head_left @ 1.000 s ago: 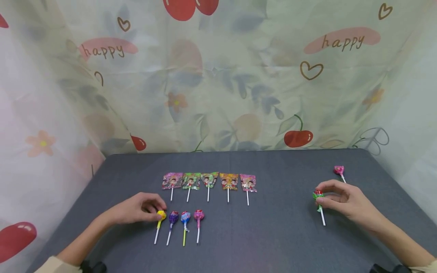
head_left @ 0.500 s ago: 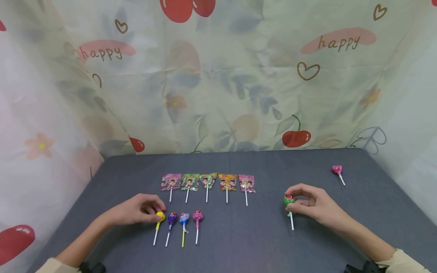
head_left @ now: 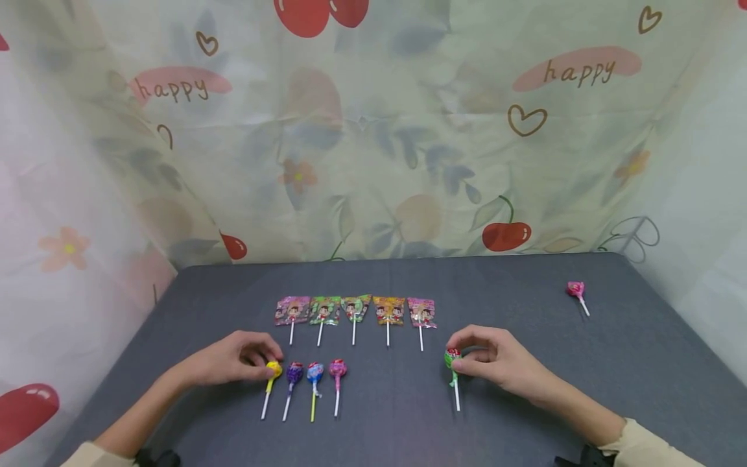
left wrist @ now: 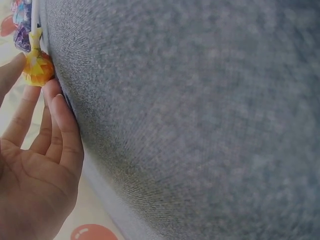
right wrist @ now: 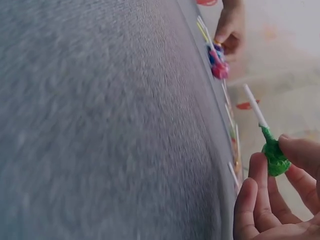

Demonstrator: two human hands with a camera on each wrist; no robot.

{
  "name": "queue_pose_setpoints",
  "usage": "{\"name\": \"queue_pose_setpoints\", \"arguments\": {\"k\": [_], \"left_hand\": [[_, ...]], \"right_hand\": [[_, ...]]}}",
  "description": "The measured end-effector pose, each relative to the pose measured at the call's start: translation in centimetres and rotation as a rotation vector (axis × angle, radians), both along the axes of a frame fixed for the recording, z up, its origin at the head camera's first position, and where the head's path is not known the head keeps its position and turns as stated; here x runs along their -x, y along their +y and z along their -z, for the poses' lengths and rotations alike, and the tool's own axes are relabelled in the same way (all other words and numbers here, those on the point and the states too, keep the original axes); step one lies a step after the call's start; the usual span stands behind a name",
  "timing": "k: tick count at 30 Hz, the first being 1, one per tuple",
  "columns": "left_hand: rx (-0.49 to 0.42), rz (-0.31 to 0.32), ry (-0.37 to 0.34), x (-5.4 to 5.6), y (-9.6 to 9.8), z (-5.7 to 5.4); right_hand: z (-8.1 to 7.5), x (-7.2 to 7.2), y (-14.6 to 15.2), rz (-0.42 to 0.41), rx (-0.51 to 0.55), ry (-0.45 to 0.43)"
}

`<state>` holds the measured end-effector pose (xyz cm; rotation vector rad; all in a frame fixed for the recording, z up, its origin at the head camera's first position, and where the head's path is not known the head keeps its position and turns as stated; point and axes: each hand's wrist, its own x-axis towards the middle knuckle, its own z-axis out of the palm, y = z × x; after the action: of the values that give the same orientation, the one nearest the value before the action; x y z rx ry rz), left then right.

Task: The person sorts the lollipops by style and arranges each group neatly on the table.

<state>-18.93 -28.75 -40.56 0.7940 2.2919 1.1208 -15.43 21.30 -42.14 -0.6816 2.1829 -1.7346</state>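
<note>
In the head view my right hand (head_left: 502, 363) pinches a green-wrapped lollipop (head_left: 452, 358) by its head, white stick pointing down toward me. The right wrist view shows the thumb and fingertips around the green wrapper (right wrist: 275, 159). My left hand (head_left: 236, 359) holds the head of a yellow lollipop (head_left: 273, 370) between thumb and fingers, at the left end of the front row. Beside it lie a purple lollipop (head_left: 294, 372), a blue lollipop (head_left: 315, 371) with a yellow stick, and a pink lollipop (head_left: 338, 368), sticks toward me.
Behind them runs a row of several flat-bagged lollipops, from a purple-pink one (head_left: 292, 311) to another pink one (head_left: 422, 312). A single pink lollipop (head_left: 576, 288) lies at the far right of the grey table (head_left: 513, 285). A patterned curtain (head_left: 373, 149) hangs behind the table.
My right hand has carried the green lollipop leftward and slightly nearer, away from the lone pink lollipop toward the front row. The left hand has stayed at the yellow lollipop.
</note>
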Motion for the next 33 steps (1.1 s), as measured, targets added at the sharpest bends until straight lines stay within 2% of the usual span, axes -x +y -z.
{"name": "queue_pose_setpoints", "arguments": {"k": [9,19,26,33], "left_hand": [[-0.030,0.002,-0.011,-0.1,0.1,-0.2],[-0.028,0.008,-0.017,0.0,0.1,-0.1],[-0.016,-0.003,-0.022,0.0,0.3,-0.1],[-0.017,0.001,-0.016,0.1,0.2,-0.1]], "right_hand": [[0.9,-0.1,-1.8,-0.074,0.077,-0.030],[0.7,0.2,-3.9,-0.115,0.027,-0.006],[0.7,0.3,-5.5,-0.167,0.063,-0.012],[0.6,0.5,-7.6,-0.155,0.077,0.003]]}}
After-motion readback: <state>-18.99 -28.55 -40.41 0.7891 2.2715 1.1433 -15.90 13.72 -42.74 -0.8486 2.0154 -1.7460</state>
